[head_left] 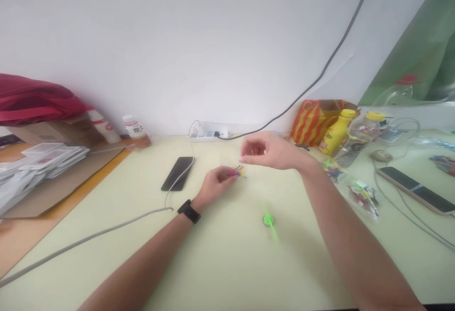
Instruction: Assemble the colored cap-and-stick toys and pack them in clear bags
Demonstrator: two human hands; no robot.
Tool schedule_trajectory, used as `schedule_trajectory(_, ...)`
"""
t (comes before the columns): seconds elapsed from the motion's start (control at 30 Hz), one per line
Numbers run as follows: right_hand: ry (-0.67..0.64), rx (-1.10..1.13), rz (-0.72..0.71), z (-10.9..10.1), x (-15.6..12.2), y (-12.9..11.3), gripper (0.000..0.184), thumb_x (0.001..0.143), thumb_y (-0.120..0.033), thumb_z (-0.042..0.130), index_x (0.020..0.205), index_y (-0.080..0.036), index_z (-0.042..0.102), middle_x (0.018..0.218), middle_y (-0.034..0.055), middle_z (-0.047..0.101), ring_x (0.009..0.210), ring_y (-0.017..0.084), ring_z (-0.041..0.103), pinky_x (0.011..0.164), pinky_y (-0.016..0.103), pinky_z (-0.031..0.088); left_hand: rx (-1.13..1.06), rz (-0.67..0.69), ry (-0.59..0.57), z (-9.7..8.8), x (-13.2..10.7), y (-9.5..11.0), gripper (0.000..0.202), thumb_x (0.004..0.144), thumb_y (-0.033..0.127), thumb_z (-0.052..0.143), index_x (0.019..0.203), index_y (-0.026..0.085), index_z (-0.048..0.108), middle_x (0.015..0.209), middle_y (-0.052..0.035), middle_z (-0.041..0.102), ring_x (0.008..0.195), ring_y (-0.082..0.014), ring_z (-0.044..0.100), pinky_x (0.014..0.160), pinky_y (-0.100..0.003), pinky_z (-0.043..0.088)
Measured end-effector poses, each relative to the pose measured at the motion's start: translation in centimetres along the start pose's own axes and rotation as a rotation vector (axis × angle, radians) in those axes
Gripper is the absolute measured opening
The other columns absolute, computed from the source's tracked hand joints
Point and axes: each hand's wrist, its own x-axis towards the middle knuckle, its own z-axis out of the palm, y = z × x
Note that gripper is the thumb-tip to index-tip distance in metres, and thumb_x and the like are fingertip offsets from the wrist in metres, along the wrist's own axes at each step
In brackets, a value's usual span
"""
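My left hand (pixel 215 185), with a black watch on the wrist, rests on the pale yellow table (pixel 227 263) and pinches a small multicoloured piece (pixel 239 172) of red, blue and yellow. My right hand (pixel 273 152) hovers just above and to the right of it, fingers curled, thumb and forefinger close together; I cannot make out anything in them. A small green plastic piece with a thin stem (pixel 269 222) lies on the table in front of the hands.
A black phone (pixel 177 173) lies on its charging cable left of my hands, near a white power strip (pixel 209 134). Bottles (pixel 336 133), an orange striped bag (pixel 313 119), packets of small toys (pixel 362 192) and a second phone (pixel 414 188) crowd the right. White packets (pixel 39 159) lie left.
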Motion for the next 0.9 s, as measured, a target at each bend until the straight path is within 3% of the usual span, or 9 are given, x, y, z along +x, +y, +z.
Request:
schedule_trajectory(0.07,-0.307,0.095,0.008,-0.3,-0.2,0.6,0.024,0.088,-0.041,0.066,0.094,-0.018,0.071,0.082,0.0012,0.070,0.069,0.013,0.061,0.061,0.024,0.045,0.004,0.012,0.011,-0.1,0.1,0.0,0.039,0.085,0.048,0.074,0.108,0.017,0.074,0.110,-0.0120,0.077,0.099,-0.0271,0.073,0.086,-0.038,0.058)
schedule_trajectory(0.13,-0.566,0.091,0.102,0.1,0.0,1.9,0.025,0.084,-0.039,0.070,0.098,-0.019,0.072,0.088,0.0022,0.073,0.072,0.013,0.066,0.063,0.023,0.048,0.009,0.010,0.029,-0.1,0.2,-0.2,0.038,0.087,0.049,0.072,0.108,0.017,0.074,0.109,-0.0115,0.078,0.100,-0.0269,0.073,0.087,-0.038,0.058)
schedule_trajectory(0.27,-0.768,-0.070,0.478,2.4,1.1,5.3,0.037,0.064,-0.041,0.086,0.088,-0.016,0.073,0.081,0.0038,0.073,0.068,0.017,0.070,0.061,0.025,0.052,-0.029,-0.022,0.053,-0.1,0.3,-0.6,0.039,0.088,0.051,0.071,0.108,0.017,0.074,0.110,-0.0108,0.078,0.102,-0.0271,0.073,0.089,-0.039,0.059)
schedule_trajectory(0.37,-0.905,0.104,0.520,3.9,1.8,7.0,0.043,0.055,-0.042,0.090,0.085,-0.015,0.074,0.080,0.0045,0.075,0.075,0.020,0.073,0.069,0.028,0.056,-0.039,-0.020,0.071,-0.2,0.4,-0.8,0.041,0.086,0.050,0.073,0.111,0.018,0.073,0.113,-0.0107,0.077,0.106,-0.0272,0.072,0.095,-0.041,0.057)
schedule_trajectory(0.47,-0.957,0.220,0.484,4.8,2.0,7.7,0.044,0.051,-0.039,0.091,0.083,-0.014,0.075,0.079,0.0039,0.075,0.078,0.021,0.073,0.072,0.028,0.058,-0.049,-0.019,0.068,-0.3,0.4,-0.7,0.042,0.086,0.051,0.073,0.110,0.017,0.072,0.112,-0.0110,0.077,0.103,-0.0271,0.073,0.092,-0.041,0.059)
schedule_trajectory(0.73,-1.067,0.229,0.513,7.2,2.7,7.4,0.046,0.044,-0.039,0.095,0.078,-0.014,0.077,0.071,0.0016,0.074,0.069,0.018,0.071,0.067,0.026,0.058,-0.055,-0.014,0.060,-0.3,0.3,-0.5,0.040,0.087,0.051,0.072,0.105,0.016,0.071,0.106,-0.0112,0.077,0.097,-0.0248,0.073,0.086,-0.038,0.060)
schedule_trajectory(0.83,-1.022,0.292,0.380,6.3,2.6,6.4,0.042,0.053,-0.042,0.093,0.080,-0.014,0.076,0.068,0.0001,0.072,0.063,0.015,0.068,0.063,0.024,0.055,-0.060,-0.008,0.031,-0.3,0.2,-0.3,0.039,0.085,0.047,0.075,0.108,0.016,0.071,0.109,-0.0115,0.077,0.100,-0.0255,0.073,0.089,-0.039,0.059)
schedule_trajectory(0.9,-0.913,0.355,0.235,4.7,2.3,5.3,0.039,0.062,-0.042,0.089,0.086,-0.014,0.076,0.070,0.0003,0.072,0.062,0.013,0.067,0.062,0.023,0.054,-0.026,0.001,0.012,-0.4,0.2,-0.2,0.040,0.082,0.044,0.078,0.111,0.017,0.071,0.108,-0.0109,0.077,0.099,-0.0260,0.073,0.090,-0.039,0.058)
